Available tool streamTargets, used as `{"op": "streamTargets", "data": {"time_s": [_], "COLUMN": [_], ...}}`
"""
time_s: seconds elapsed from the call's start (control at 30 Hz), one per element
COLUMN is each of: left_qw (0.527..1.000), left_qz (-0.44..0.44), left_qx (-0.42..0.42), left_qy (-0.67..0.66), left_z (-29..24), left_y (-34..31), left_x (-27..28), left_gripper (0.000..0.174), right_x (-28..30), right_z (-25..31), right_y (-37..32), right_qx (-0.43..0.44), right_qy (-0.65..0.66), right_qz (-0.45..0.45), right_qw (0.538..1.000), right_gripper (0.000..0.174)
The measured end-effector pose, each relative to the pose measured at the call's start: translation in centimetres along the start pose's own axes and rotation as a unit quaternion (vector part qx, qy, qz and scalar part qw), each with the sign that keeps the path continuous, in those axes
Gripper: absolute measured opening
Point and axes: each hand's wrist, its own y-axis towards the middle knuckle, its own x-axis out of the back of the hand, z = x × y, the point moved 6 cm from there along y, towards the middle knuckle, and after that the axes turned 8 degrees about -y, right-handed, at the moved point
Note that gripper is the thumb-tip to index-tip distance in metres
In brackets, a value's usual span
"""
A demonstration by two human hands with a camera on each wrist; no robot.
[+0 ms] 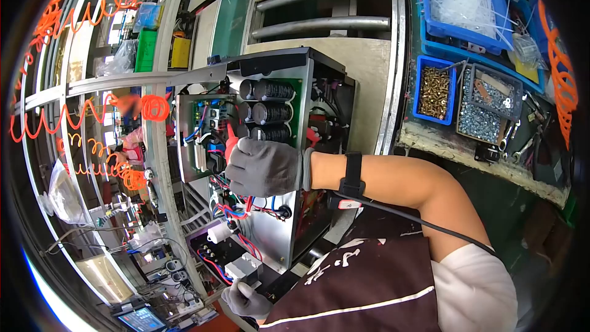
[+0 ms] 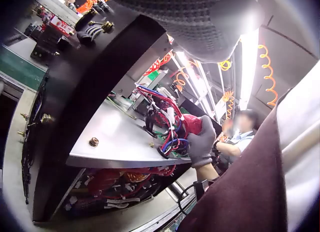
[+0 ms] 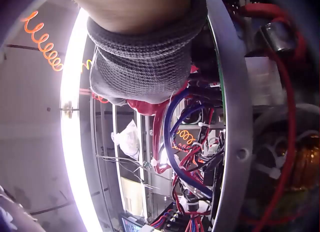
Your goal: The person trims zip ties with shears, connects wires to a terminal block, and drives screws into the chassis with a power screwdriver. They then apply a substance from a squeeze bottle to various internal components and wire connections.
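An open metal chassis [image 1: 267, 227] stands in front of me, with black cylindrical capacitors [image 1: 274, 112] on a green board. My right hand [image 1: 265, 169], in a grey glove, is curled over the chassis and grips a red, wire-like bundle [image 3: 158, 132]. Blue and red wires [image 3: 175, 142] run below that hand in the right wrist view. My left hand [image 1: 249, 302], also gloved, is at the near end beside a light grey block [image 1: 244, 267] on a dark panel. Its fingers are mostly hidden in the left wrist view, where only knitted glove shows.
To the right are a blue bin of brass screws [image 1: 435, 91], a box of silver screws [image 1: 482, 114] and a blue tray of clear ties [image 1: 461, 3]. Metal rollers [image 1: 326, 23] lie beyond the chassis. Orange coiled hoses [image 1: 153, 107] hang ahead. Another person [image 2: 242, 137] is nearby.
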Motion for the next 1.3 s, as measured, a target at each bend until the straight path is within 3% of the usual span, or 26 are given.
{"op": "streamTargets", "data": {"time_s": [0.1, 0.43, 0.83, 1.03, 1.3], "left_qw": [0.999, 1.000, 1.000, 0.997, 0.990], "left_qz": [0.005, 0.014, 0.004, -0.034, -0.056], "left_qx": [0.038, 0.009, -0.011, -0.046, -0.086], "left_qy": [-0.001, 0.022, -0.007, -0.047, -0.094], "left_z": [1.2, 0.5, -0.1, 0.0, 0.5], "left_y": [-0.7, -0.1, -0.1, -0.2, -0.5], "left_x": [0.1, 0.0, 0.1, 0.5, 0.5], "left_gripper": [0.014, 0.011, 0.007, 0.008, 0.010], "right_x": [-0.3, -1.8, -2.3, -1.8, -1.2], "right_z": [0.0, 0.0, 1.3, 1.0, 0.5], "right_y": [0.1, 1.4, 1.5, 1.8, 1.6], "right_qx": [-0.005, 0.045, 0.308, 0.373, 0.367], "right_qy": [-0.012, -0.002, 0.014, 0.012, -0.002], "right_qz": [0.008, 0.033, 0.116, 0.122, 0.162], "right_qw": [1.000, 0.998, 0.944, 0.920, 0.916], "right_gripper": [0.008, 0.011, 0.009, 0.009, 0.002]}}
